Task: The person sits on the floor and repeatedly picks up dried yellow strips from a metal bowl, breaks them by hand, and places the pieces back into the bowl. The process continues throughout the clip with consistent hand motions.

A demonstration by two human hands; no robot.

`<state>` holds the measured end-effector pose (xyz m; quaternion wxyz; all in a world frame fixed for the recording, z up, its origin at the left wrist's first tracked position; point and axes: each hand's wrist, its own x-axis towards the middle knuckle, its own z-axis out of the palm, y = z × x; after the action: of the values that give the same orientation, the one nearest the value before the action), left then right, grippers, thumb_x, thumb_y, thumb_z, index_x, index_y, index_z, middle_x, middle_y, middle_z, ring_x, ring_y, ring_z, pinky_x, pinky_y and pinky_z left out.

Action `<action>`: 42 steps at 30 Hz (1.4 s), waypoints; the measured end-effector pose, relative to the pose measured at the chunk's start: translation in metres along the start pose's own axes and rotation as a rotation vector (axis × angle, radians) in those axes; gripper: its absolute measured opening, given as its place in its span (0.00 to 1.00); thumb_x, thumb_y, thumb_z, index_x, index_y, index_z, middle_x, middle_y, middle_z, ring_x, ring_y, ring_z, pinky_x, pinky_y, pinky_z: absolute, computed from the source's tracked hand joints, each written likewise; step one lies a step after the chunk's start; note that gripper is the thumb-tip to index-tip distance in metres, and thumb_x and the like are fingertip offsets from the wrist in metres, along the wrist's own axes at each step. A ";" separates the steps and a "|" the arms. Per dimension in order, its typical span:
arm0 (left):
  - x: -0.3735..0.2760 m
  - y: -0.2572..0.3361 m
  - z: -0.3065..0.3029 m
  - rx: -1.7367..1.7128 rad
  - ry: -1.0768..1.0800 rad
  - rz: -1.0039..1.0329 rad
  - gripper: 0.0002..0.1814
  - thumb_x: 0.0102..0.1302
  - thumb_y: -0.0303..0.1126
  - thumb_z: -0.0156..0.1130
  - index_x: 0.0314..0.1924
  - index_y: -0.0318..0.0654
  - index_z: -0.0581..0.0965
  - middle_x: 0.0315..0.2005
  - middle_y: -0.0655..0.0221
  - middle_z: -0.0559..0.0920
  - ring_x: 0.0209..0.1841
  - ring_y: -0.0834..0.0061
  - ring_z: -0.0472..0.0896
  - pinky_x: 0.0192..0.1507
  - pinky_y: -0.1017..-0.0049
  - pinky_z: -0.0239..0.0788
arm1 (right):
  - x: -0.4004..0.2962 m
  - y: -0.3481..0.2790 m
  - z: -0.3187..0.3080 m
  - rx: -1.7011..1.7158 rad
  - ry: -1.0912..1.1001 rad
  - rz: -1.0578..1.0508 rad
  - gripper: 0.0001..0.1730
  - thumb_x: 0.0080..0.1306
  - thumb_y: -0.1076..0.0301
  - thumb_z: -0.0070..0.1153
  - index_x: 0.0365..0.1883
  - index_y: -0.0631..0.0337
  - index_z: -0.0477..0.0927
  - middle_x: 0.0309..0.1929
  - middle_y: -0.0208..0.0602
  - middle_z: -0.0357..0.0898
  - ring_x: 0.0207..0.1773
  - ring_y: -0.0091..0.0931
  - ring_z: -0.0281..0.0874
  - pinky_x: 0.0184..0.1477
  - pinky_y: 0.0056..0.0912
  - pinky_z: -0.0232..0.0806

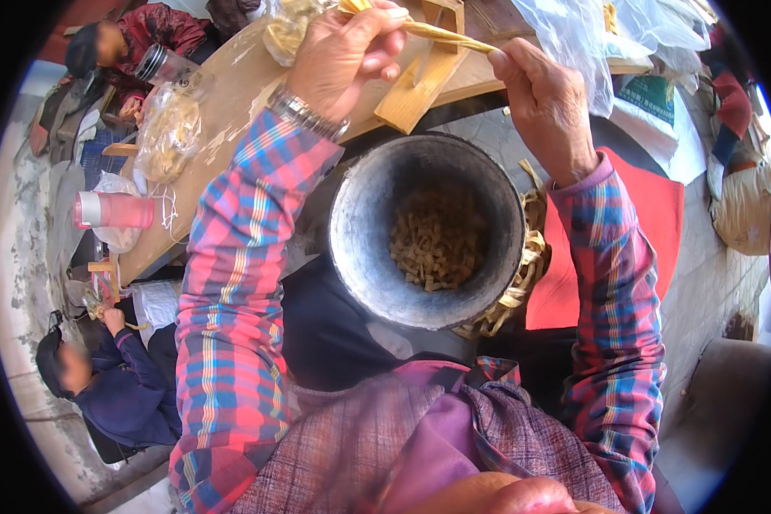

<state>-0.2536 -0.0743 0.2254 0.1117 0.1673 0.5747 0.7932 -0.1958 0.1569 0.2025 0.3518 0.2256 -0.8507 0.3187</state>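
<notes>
A twisted strand of pale yellow plant fibre [450, 36] is stretched between my hands at the top of the view. My left hand [353, 58], with a metal watch band at its wrist, grips the strand near its wider, looser end. The thin end is pinched by my right hand [543, 106]. Below them stands a round metal pot [366, 257] with many small, pale cut pieces [437, 244] at its bottom. A wooden stand [417, 90] sits at the table's edge, just beyond the pot and between my hands.
The wooden table [225, 109] bears a bag of fibre [167, 135], a clear jar [173, 70] and a pink bottle [115, 210]. Loose fibre strips [530, 257] and red cloth [617, 238] lie right of the pot. Two people [128, 385] sit at the left; plastic sheeting [572, 45] hangs upper right.
</notes>
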 end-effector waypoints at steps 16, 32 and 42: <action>-0.077 -0.018 -0.013 0.712 -0.138 -0.301 0.21 0.69 0.49 0.66 0.40 0.35 0.82 0.21 0.74 0.79 0.20 0.86 0.74 0.21 0.84 0.66 | -0.100 -0.037 -0.002 0.188 -0.297 0.194 0.06 0.71 0.70 0.59 0.37 0.63 0.78 0.24 0.46 0.70 0.23 0.39 0.68 0.29 0.35 0.66; -0.120 -0.094 0.021 0.019 -0.391 -0.680 0.14 0.73 0.40 0.61 0.45 0.35 0.81 0.27 0.78 0.78 0.26 0.89 0.73 0.29 0.84 0.68 | -0.139 -0.116 0.015 0.581 -0.134 0.016 0.07 0.63 0.71 0.63 0.32 0.61 0.76 0.31 0.38 0.73 0.36 0.39 0.76 0.35 0.40 0.71; -0.123 -0.062 0.028 1.135 -0.229 0.611 0.07 0.63 0.30 0.67 0.40 0.38 0.82 0.34 0.66 0.79 0.33 0.69 0.82 0.36 0.75 0.76 | -0.108 -0.081 0.010 0.739 -0.278 0.707 0.15 0.74 0.62 0.50 0.33 0.66 0.76 0.21 0.32 0.68 0.27 0.22 0.66 0.32 0.27 0.62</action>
<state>-0.1300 -0.0754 0.1574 -0.1636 0.4395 0.8151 0.3400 -0.0810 0.1109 0.1473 0.0038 0.0742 -0.7446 0.6634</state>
